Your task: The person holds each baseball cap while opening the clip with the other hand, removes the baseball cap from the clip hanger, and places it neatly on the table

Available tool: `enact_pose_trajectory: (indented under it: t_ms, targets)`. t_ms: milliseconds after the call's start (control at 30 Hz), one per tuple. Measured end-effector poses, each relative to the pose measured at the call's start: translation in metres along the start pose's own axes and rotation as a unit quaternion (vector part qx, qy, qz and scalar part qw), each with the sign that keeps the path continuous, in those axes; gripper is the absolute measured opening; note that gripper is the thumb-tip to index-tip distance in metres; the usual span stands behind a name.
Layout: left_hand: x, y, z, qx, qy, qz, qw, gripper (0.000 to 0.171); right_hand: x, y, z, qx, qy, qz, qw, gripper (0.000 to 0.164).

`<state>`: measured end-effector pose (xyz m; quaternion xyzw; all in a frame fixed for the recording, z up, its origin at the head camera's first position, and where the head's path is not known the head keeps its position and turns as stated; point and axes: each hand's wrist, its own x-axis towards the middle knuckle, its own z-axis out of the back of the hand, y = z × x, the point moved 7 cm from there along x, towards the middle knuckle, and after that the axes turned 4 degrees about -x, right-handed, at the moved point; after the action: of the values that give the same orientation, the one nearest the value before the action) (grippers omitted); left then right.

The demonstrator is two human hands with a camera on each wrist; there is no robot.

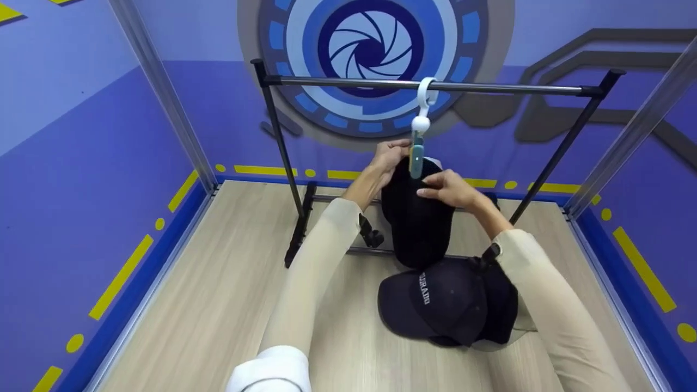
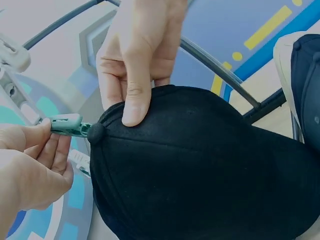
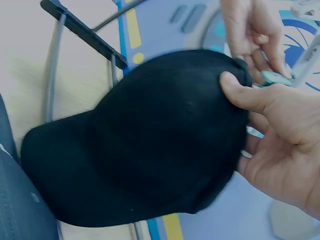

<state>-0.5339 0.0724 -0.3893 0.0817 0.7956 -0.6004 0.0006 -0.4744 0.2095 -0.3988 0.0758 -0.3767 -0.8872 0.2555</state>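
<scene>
A black cap (image 1: 419, 223) is upright under the rack's rail, its brim pointing down. My left hand (image 1: 387, 159) pinches a green clip (image 2: 67, 124) between thumb and fingers. The clip's toothed end is right at the button (image 2: 96, 133) on the cap's crown. My right hand (image 3: 287, 142) grips the crown, thumb on the outer face and the other fingers behind it. The clip belongs to a white hanger (image 1: 423, 106) hooked over the rail. A white clip (image 2: 80, 161) shows partly behind the crown.
The black-and-metal rack (image 1: 348, 83) stands on the wood-look table (image 1: 239, 245). In front of it lies a dark cap (image 1: 446, 302) with white lettering, stacked with other caps, beneath my right forearm. Blue printed panels (image 1: 98, 179) enclose the sides and back.
</scene>
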Motion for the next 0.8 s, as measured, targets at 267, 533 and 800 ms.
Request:
enact_pose_trajectory:
  t_ms: [267, 533, 800]
  targets:
    - [-0.005, -0.005, 0.004, 0.065, 0.048, -0.035, 0.9961, 0.034, 0.001, 0.003, -0.004, 0.02, -0.041, -0.027, 0.999, 0.025]
    - [-0.012, -0.011, 0.005, 0.154, 0.078, -0.062, 0.983, 0.046, 0.002, 0.006, 0.001, -0.001, -0.098, -0.055, 0.994, 0.03]
    - [-0.021, -0.017, 0.034, 0.215, 0.104, -0.044, 0.9701, 0.05, -0.002, 0.019, -0.002, -0.003, -0.09, -0.046, 0.995, 0.034]
